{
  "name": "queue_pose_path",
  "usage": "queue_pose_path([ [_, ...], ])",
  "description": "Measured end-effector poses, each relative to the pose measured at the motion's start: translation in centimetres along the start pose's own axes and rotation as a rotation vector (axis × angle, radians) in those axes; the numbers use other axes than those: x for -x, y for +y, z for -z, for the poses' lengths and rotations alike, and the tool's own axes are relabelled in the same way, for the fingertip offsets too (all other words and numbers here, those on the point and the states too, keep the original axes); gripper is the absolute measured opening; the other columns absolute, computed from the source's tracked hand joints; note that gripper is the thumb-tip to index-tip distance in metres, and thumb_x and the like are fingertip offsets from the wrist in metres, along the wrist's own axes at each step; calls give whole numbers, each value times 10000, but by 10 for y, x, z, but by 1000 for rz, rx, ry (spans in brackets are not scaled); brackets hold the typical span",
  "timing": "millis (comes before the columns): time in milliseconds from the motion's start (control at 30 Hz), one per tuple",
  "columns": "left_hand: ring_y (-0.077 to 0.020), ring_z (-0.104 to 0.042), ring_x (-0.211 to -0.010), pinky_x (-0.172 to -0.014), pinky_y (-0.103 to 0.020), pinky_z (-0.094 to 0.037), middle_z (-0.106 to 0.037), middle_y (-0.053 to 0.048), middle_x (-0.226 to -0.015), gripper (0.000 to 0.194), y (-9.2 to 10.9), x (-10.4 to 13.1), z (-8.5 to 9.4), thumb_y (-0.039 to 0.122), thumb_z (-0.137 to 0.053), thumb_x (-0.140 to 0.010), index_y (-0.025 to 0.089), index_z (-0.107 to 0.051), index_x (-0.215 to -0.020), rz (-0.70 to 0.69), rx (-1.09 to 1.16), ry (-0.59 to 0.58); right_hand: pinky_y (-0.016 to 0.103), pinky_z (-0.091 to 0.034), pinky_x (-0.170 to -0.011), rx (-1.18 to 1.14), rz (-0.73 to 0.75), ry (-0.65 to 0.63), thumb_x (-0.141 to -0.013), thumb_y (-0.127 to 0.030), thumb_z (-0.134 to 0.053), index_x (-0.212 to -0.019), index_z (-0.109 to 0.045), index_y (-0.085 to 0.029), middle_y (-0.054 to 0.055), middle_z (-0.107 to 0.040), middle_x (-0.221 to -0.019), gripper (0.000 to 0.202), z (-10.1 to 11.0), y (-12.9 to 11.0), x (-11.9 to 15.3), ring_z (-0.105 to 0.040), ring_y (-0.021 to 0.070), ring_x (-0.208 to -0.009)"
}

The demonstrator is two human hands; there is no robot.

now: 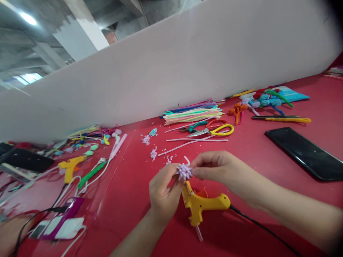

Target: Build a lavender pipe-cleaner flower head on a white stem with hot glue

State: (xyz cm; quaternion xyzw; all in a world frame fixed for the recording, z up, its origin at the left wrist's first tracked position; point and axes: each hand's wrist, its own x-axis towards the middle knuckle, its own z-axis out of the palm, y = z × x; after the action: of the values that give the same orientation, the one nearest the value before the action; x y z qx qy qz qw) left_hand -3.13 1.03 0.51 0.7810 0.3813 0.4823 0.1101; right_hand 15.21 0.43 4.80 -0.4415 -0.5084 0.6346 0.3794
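A small lavender pom-pom-like flower of pipe cleaner (184, 172) sits between my two hands, with a short pale stem end standing up behind it. The fingers of my left hand (164, 187) are closed on its left side. From the right, my right hand (218, 166) pinches the flower's edge between thumb and fingertips. Just beneath them a yellow glue gun (205, 204) lies on the red table, a clear glue stick poking out of its rear. Loose lavender pipe cleaners (184, 144) and yellow-handled scissors (207, 132) lie beyond my hands.
Behind the scissors lies a bundle of coloured pipe cleaners (193, 116). A black phone (305, 153) and tweezers (281, 119) are at the right, near finished pipe-cleaner flowers (270, 98). Lavender clippings (153, 154) are scattered leftward. Another glue gun (70, 167), a power strip (64, 217) and a person's arm (13, 232) occupy the left.
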Motion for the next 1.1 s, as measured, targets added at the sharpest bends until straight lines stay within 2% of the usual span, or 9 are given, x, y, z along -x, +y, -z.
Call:
queue_pose_path([
  [233,-125,-639,-655,-625,-193,-517,-700,-21,-760,116,0,1,-1,108,-591,-815,187,-659,-868,10,4,12,242,-420,-710,-5,-3,-3,-736,-296,-653,-754,-682,-176,-15,-668,-742,125,0,0,0,-583,128,-735],
  [467,-92,-630,-673,-649,-150,-496,-687,11,-776,177,-2,2,-1,67,-598,-801,203,-643,-904,-4,17,4,238,-419,-699,-13,1,-3,-737,-290,-653,-750,-681,-177,-24,-663,-726,117,0,-1,1,-577,121,-717],
  [700,-118,-640,-641,-624,-184,-507,-705,-5,-745,102,1,1,-1,126,-592,-814,188,-668,-843,34,-7,17,245,-428,-699,-4,-4,6,-728,-287,-657,-747,-682,-174,-15,-673,-729,117,-1,-1,0,-592,130,-721],
  [1100,-116,-633,-642,-625,-180,-511,-696,-9,-746,116,-1,2,-1,113,-590,-810,193,-661,-854,15,4,3,242,-423,-705,-13,-6,4,-727,-290,-661,-747,-685,-179,-21,-677,-732,115,-1,-1,-1,-594,126,-727],
])
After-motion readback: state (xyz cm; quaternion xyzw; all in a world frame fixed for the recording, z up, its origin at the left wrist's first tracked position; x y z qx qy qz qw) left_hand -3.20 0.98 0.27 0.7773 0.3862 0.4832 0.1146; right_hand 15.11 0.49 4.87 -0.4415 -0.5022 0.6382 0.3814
